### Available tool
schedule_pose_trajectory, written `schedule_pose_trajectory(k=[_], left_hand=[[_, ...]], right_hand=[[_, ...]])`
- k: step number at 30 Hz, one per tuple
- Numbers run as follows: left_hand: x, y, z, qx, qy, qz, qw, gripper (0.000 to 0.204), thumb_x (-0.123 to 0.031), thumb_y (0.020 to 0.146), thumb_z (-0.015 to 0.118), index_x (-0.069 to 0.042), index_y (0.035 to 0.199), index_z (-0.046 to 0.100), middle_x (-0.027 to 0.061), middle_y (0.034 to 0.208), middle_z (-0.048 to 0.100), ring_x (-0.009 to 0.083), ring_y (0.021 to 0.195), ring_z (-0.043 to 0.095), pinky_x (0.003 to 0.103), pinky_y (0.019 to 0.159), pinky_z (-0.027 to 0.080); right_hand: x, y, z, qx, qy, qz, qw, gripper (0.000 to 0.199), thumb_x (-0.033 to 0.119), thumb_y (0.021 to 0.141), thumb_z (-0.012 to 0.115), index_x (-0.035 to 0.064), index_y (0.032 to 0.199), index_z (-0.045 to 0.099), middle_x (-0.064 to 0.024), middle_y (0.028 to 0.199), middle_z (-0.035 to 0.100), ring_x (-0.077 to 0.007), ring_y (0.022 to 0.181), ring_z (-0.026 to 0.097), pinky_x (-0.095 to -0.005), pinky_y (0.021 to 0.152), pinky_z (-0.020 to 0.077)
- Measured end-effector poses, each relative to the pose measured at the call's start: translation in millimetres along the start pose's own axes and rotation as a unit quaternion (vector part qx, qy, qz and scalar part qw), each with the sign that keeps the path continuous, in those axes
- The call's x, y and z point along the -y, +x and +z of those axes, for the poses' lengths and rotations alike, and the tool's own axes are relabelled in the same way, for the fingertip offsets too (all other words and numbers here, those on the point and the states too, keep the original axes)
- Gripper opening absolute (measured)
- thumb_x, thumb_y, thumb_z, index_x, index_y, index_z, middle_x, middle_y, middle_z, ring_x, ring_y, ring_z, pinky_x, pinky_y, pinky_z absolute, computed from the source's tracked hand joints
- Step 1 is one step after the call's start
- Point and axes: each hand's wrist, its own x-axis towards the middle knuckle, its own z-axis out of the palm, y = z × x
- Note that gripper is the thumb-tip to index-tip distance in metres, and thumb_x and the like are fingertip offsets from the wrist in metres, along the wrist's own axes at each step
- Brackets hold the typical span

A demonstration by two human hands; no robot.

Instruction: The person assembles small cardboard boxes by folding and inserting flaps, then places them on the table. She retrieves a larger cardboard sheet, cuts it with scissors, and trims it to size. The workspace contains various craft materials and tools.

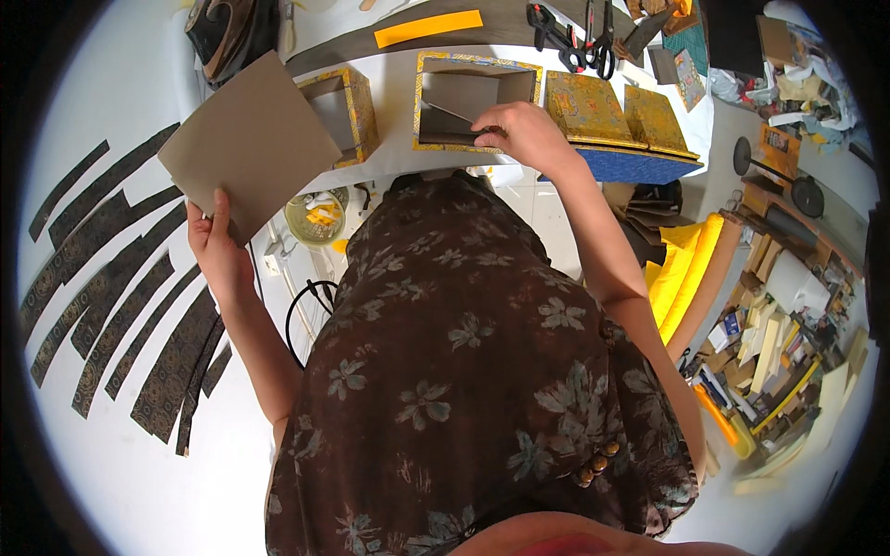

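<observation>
My left hand grips a plain grey-brown sheet of cardboard by its lower edge, thumb on top, fingers underneath. My right hand is closed round a slim knife with a dark handle; its thin blade points left. The knife is above an open box with yellow patterned rims and a grey inside. Between the sheet and that box stands a smaller open box with the same yellow covering, partly hidden by the sheet. To the right of my right hand lie yellow patterned box parts with a blue side.
Dark patterned strips lie on the white surface at left. Scissors and other tools sit at the back right, near an orange strip. Below the table edge are a bin, yellow cloth and piled scraps.
</observation>
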Motion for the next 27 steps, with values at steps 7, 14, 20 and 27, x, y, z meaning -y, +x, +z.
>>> schedule_pose_trajectory(k=[7,14,20,27], left_hand=[[4,7,2,0.014,-0.003,-0.038,0.999,0.029,-0.009,0.095,0.056,-0.002,0.124,0.055,0.0056,0.115,0.062,0.0137,0.102,0.059,0.029,0.089,0.046],[3,10,9,0.018,0.007,-0.032,0.999,0.031,-0.01,0.095,0.057,-0.003,0.125,0.054,0.0064,0.113,0.063,0.0139,0.1,0.06,0.028,0.087,0.048],[3,14,11,0.019,0.018,-0.038,0.999,0.033,-0.01,0.095,0.057,-0.002,0.127,0.052,0.007,0.113,0.063,0.0144,0.1,0.061,0.029,0.086,0.05],[-2,18,19,0.021,0.013,-0.028,0.999,0.032,-0.011,0.095,0.057,-0.003,0.126,0.053,0.0069,0.112,0.064,0.0143,0.099,0.061,0.029,0.085,0.051]], right_hand=[[-5,7,-12,0.046,-0.008,0.015,0.999,0.025,0.022,0.071,0.077,0.0073,0.09,0.069,-0.0096,0.092,0.069,-0.0324,0.09,0.064,-0.0421,0.081,0.0497],[-10,10,-9,0.013,-0.052,-0.008,0.999,0.027,0.018,0.071,0.077,0.008,0.093,0.066,-0.0089,0.092,0.066,-0.0318,0.085,0.064,-0.0415,0.075,0.0514],[-3,5,-9,-0.018,-0.026,0.049,0.998,0.028,0.017,0.076,0.071,0.0099,0.1,0.059,-0.0105,0.089,0.066,-0.0315,0.08,0.065,-0.0413,0.071,0.052],[-1,-7,-1,-0.046,-0.028,0.051,0.997,0.023,0.021,0.08,0.07,0.0102,0.098,0.06,-0.0098,0.085,0.066,-0.0312,0.077,0.065,-0.0407,0.068,0.0516]])
